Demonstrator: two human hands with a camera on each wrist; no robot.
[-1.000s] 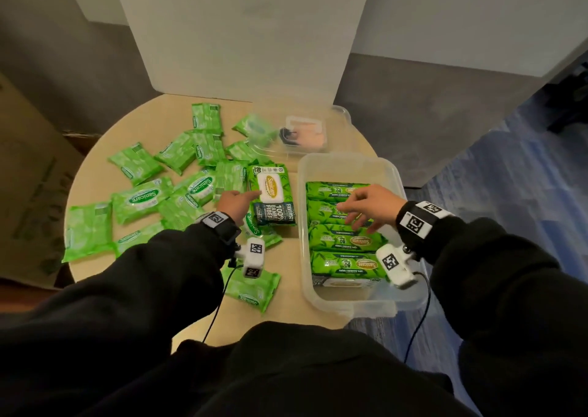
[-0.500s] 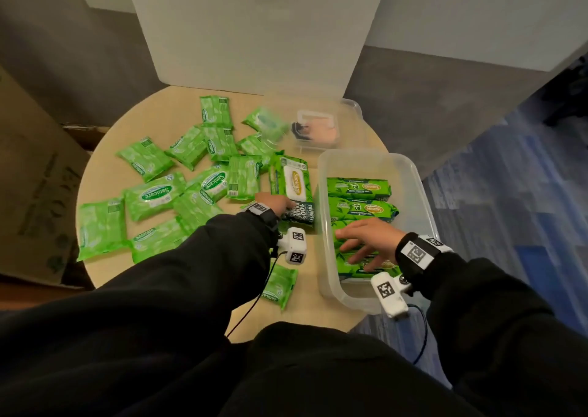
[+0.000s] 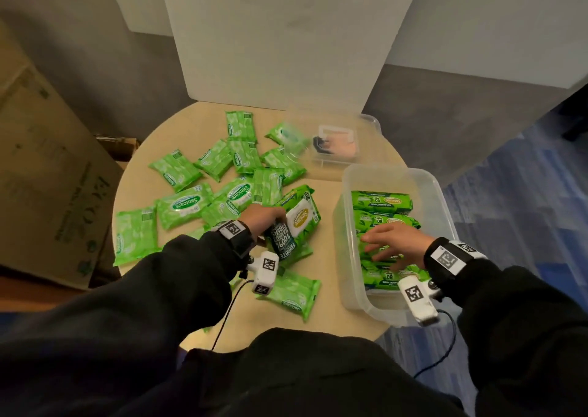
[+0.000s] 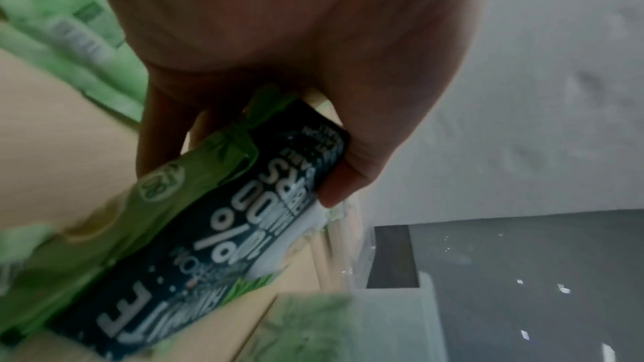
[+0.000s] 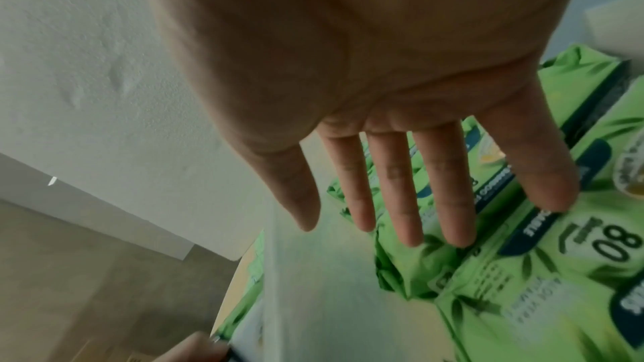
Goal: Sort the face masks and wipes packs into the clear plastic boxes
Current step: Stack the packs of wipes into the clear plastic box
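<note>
My left hand (image 3: 265,217) grips the near end of a large green and dark wipes pack (image 3: 294,224), tilted up off the round table; in the left wrist view the fingers (image 4: 341,183) curl round that wipes pack (image 4: 209,225). My right hand (image 3: 393,241) lies flat with straight fingers on the stacked large wipes packs (image 3: 381,201) inside the clear plastic box (image 3: 391,174) at the right. The right wrist view shows the spread fingers (image 5: 397,191) touching those packs (image 5: 557,258). Several small green packs (image 3: 184,205) lie scattered on the table's left half.
A second clear box (image 3: 337,139) holding a small container stands at the back of the table (image 3: 191,120). A cardboard carton (image 3: 47,178) sits on the floor to the left. One small pack (image 3: 292,292) lies near the front edge. A white panel (image 3: 280,41) rises behind.
My left hand has closed on the large wipes pack and tipped it up off the table. My right hand slid nearer along the packs in the box.
</note>
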